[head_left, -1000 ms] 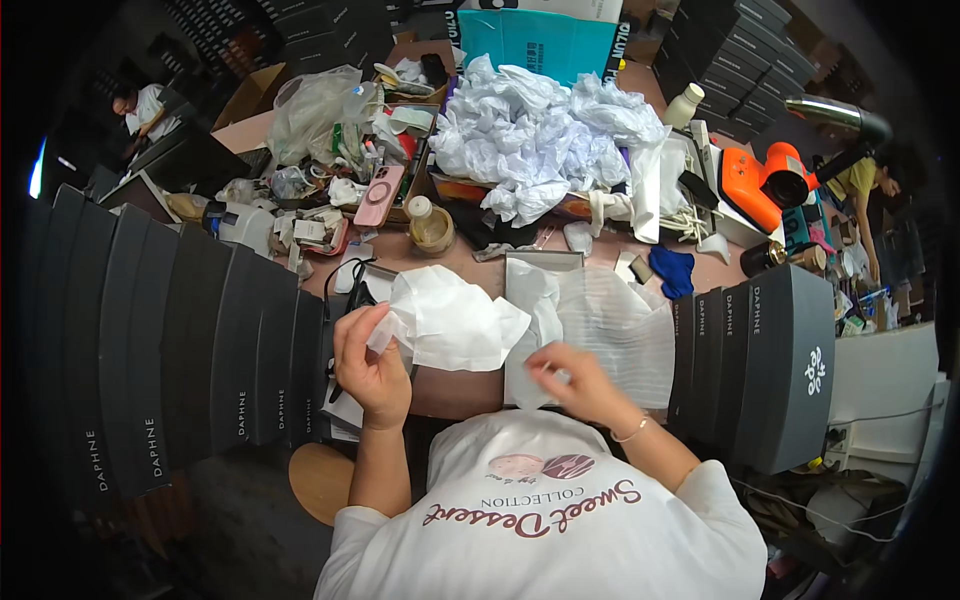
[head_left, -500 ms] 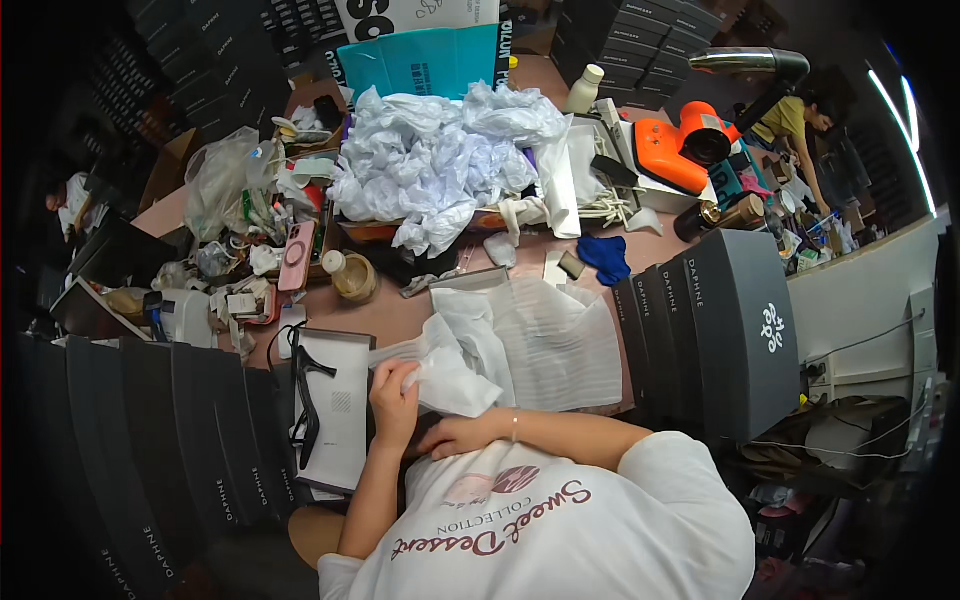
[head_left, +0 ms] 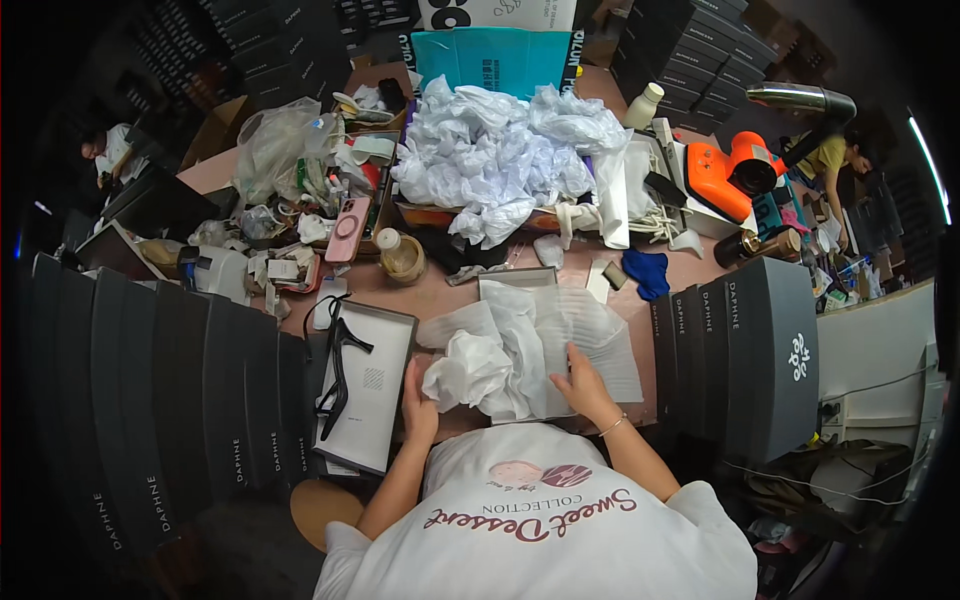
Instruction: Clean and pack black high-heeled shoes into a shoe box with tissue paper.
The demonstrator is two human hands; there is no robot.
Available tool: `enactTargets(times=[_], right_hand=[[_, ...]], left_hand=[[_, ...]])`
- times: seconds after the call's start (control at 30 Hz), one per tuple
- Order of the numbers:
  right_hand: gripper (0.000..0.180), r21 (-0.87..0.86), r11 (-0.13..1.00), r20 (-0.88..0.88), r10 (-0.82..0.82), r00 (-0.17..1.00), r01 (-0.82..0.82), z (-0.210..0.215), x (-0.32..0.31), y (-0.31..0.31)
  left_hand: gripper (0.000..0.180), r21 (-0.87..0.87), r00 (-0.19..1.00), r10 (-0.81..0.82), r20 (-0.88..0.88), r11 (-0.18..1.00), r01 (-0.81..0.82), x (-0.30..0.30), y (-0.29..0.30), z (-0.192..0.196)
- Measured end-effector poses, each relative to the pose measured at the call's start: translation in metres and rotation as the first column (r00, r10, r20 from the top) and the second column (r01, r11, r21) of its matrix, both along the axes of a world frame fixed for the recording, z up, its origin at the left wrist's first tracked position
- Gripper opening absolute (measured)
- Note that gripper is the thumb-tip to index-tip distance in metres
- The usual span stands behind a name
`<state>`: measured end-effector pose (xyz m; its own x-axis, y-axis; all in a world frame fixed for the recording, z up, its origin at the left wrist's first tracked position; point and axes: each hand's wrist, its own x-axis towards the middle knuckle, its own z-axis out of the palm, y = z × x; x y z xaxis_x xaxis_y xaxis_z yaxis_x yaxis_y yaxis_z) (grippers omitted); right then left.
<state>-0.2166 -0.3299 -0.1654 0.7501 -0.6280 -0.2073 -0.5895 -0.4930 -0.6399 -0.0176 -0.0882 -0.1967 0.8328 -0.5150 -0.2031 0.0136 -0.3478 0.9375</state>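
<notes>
A crumpled wad of white tissue paper (head_left: 468,372) lies at the table's near edge, and my left hand (head_left: 419,406) grips its left side. My right hand (head_left: 585,386) rests flat, fingers spread, on white tissue sheets (head_left: 590,330) laid in an open box (head_left: 520,278). To the left stands an open white-lined shoe box (head_left: 375,400) with a black high-heeled shoe (head_left: 338,362) in it, just beside my left hand.
Dark shoe boxes are stacked on the left (head_left: 150,400) and on the right (head_left: 750,350). Behind lie a heap of crumpled white paper (head_left: 500,160), a pink phone (head_left: 348,228), a small jar (head_left: 400,256), a blue cloth (head_left: 648,272) and an orange tool (head_left: 728,172). Other people work at far left (head_left: 110,150) and far right (head_left: 835,160).
The tissue paper I held up in both hands has come down onto the open box. My right hand has let go and now lies flat on the sheets.
</notes>
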Motion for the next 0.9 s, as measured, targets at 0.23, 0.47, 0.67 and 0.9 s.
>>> enactTargets(times=[0.23,0.47,0.67,0.9], right_hand=[[0.056,-0.030,0.995,-0.107,0.088,0.990,-0.092,-0.019,0.001,-0.016],[0.062,-0.186,0.971,-0.001,0.152,0.988,-0.149,0.051,0.032,0.016],[0.092,0.651,0.750,0.330,-0.145,0.933,-0.114,0.051,0.039,0.012],[0.076,0.967,0.238,0.190,-0.450,0.872,-0.088,-0.045,0.032,0.005]], left_hand=[[0.069,0.234,0.854,-0.417,0.313,0.905,0.356,-0.047,-0.044,0.067],[0.054,-0.015,0.766,-0.200,-0.610,0.970,0.241,0.004,-0.063,-0.050],[0.044,-0.236,0.776,-0.216,-0.593,0.968,0.090,0.009,-0.041,0.008],[0.050,-0.243,0.673,-0.132,-0.728,0.967,-0.073,0.008,-0.053,-0.005]])
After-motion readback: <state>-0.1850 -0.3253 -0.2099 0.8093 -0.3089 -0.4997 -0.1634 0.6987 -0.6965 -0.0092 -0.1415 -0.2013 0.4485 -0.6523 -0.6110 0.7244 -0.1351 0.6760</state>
